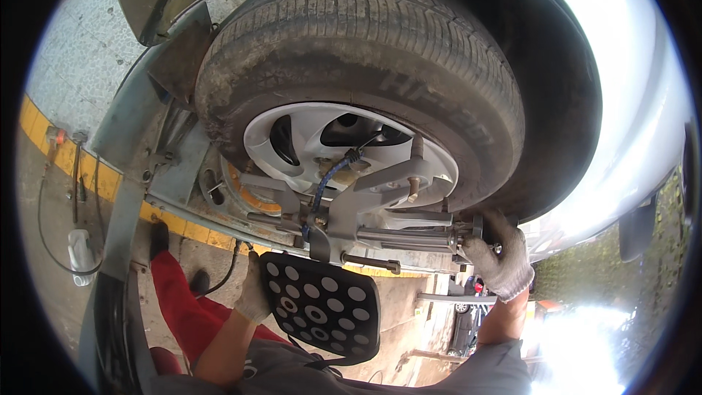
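Note:
A metal wheel clamp (pixel 351 208) sits against the silver alloy rim (pixel 292 128) of a car wheel with a worn black tyre (pixel 351 51). A blue cord (pixel 333 175) with a hook runs from the clamp to the rim. Fixed to the clamp's near side is a black target board (pixel 322 306) with pale round dots. My left hand (pixel 253 291), in a pale work glove, is closed on the board's left edge; its fingertips are partly hidden. My gloved right hand (pixel 501 256) wraps round the knob (pixel 477 227) at the clamp's right end.
The silver car body (pixel 621 88) curves round the wheel on the right. Metal lift parts (pixel 164 146) and a yellow-painted edge (pixel 102 172) lie left. A hose and a white handheld device (pixel 81 256) hang at far left. Another vehicle (pixel 462 329) stands beyond.

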Demonstrator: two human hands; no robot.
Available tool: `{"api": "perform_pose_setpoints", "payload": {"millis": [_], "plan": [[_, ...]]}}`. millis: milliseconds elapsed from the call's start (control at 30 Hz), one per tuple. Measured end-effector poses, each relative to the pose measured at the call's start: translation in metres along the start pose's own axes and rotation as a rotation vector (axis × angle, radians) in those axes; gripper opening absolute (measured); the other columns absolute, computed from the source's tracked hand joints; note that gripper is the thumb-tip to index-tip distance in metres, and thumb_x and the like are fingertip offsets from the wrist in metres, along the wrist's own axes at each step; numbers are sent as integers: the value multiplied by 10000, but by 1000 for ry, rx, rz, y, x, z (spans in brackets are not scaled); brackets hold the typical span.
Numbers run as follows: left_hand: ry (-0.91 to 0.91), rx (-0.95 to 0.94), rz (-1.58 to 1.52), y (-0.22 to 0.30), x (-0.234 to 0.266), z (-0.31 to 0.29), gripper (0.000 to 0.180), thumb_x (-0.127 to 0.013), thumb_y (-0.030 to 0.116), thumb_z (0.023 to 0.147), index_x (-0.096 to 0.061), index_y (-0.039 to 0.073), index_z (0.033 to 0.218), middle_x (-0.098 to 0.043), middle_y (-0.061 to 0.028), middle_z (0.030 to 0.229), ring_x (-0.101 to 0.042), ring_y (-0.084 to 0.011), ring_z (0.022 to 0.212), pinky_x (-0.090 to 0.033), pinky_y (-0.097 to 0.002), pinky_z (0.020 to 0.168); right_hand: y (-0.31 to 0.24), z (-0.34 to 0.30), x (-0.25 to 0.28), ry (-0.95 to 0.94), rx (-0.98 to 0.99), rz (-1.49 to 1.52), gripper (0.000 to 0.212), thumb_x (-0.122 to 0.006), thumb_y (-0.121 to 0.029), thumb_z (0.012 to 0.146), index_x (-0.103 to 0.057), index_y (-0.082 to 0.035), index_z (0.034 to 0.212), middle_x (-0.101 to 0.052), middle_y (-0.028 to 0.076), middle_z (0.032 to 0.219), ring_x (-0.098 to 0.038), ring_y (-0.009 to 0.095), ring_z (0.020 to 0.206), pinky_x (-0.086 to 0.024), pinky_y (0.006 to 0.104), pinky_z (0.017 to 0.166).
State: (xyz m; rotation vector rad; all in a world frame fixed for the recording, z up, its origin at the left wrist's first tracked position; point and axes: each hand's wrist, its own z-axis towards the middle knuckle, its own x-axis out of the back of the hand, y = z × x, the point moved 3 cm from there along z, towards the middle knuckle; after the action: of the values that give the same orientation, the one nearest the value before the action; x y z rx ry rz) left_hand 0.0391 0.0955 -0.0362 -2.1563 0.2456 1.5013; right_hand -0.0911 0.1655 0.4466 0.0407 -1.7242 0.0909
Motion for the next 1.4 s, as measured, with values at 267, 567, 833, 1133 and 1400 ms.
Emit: {"api": "perform_pose_setpoints", "payload": {"millis": [267, 567, 833, 1133, 1400], "plan": [[-51, -22, 62, 1, 3, -4, 843, -419, 815, 1102, -635, 101, 1495, -762, -104, 1342, -711, -277, 1259, -578, -474, 1106, 0, 2, -4, 54, 86, 20, 508, -841, -330, 936, -735, 19, 1290, -808, 170, 1008, -773, 220, 917, -598, 366, 857], [40, 30, 40, -13, 14, -3, 932, -454, 860, 1063, -656, 42, 1461, -786, -159, 1325, -763, -335, 1199, -618, -509, 1050, 14, -1, -6, -15, -17, 105, 715, -806, -503, 987, -666, 52, 1417, -782, 144, 1130, -726, 185, 1000, -588, 347, 914], [-1, 37, 123, -20, 27, -8, 949, -411, 874, 1061, -653, 61, 1488, -762, -168, 1393, -755, -347, 1243, -623, -523, 1076, 21, -3, -11, 82, -78, 99, 648, -763, -394, 904, -706, 63, 1360, -770, 125, 1171, -737, 180, 1007, -605, 333, 901], [51, -5, 248, -30, 51, -2, 871, -386, 818, 1110, -709, 71, 1422, -801, -141, 1319, -772, -323, 1204, -625, -495, 1064, 38, 10, -4, -21, 218, 45, 744, -899, -362, 766, -716, 26, 1374, -798, 188, 1248, -788, 258, 1081, -621, 378, 934], [101, -106, 291, -10, 19, -10, 766, -370, 760, 1151, -703, 103, 1361, -795, -98, 1280, -760, -258, 1179, -607, -448, 1071, 35, 22, 4, -70, 410, -108, 800, -956, -280, 621, -754, 8, 1339, -809, 194, 1195, -790, 377, 1071, -587, 450, 947]]}}
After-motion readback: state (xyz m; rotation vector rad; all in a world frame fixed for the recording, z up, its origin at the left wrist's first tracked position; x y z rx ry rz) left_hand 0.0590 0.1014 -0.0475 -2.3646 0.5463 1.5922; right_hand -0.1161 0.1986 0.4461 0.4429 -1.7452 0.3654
